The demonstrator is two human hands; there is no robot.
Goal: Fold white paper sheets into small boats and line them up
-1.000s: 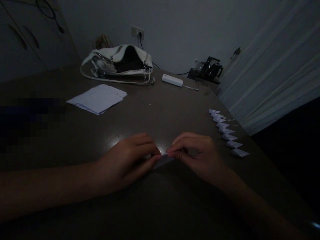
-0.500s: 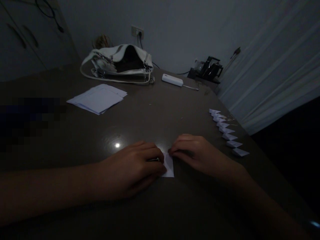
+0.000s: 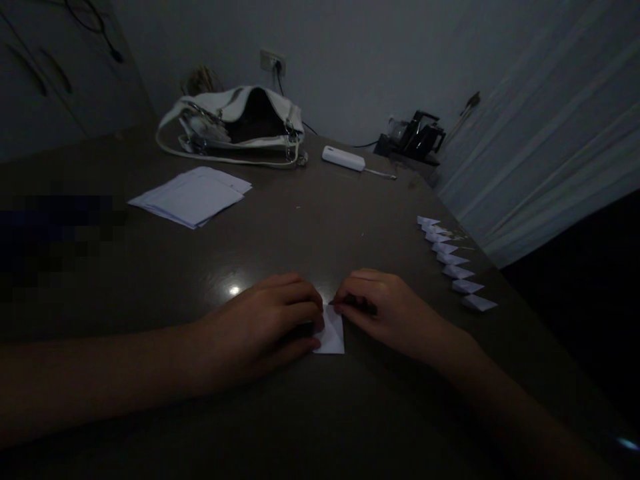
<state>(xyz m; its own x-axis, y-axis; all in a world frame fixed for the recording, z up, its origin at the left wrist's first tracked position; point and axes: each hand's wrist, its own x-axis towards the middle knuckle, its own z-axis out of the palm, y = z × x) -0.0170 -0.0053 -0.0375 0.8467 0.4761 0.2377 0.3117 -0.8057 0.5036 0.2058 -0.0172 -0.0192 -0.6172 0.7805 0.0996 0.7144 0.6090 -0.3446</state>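
Observation:
A small folded piece of white paper lies on the dark tabletop between my hands. My left hand rests over its left part, thumb and fingers curled onto the paper. At the top right corner of the paper, my right hand pinches the edge between thumb and fingertips. Much of the paper's left side is hidden under my left fingers. Off to the right, several small folded paper pieces stand in a row along the table edge.
A stack of white paper sheets lies at the back left. Behind it sits a white handbag, gaping open. A white power bank with a short cable lies right of the bag. A black kettle stands beyond the far corner.
My left fingers have shifted slightly left and up, and more of the paper shows. My right hand has moved slightly left and stays at the top right corner.

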